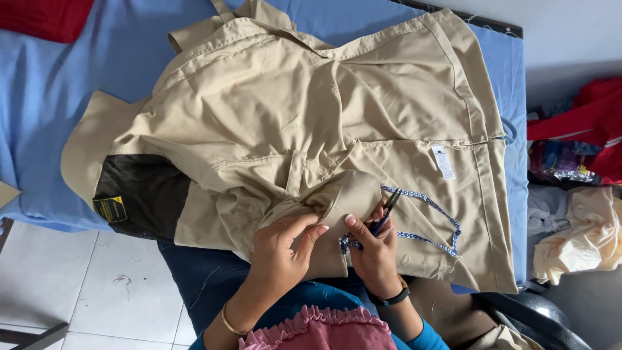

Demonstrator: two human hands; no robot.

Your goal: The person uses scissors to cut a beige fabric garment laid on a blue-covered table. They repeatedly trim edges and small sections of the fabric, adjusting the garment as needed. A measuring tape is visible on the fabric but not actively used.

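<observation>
A large beige garment (311,110) lies spread over a blue-covered table (58,97), turned partly inside out, with a black lining patch (139,191) at its left. My left hand (282,249) pinches a folded beige flap near the front edge. My right hand (372,249) holds small dark scissors (387,206), their tips pointing up at the fold. A blue-and-white patterned trim (431,209) runs along the seam just right of the scissors. A white label (444,162) is sewn above it.
A red cloth (45,16) lies at the table's back left corner. To the right lies a heap of fabrics: red (593,120), cream (586,236) and a multicoloured piece (560,162). White tiled floor (71,279) shows at lower left. A dark chair edge (538,314) is at lower right.
</observation>
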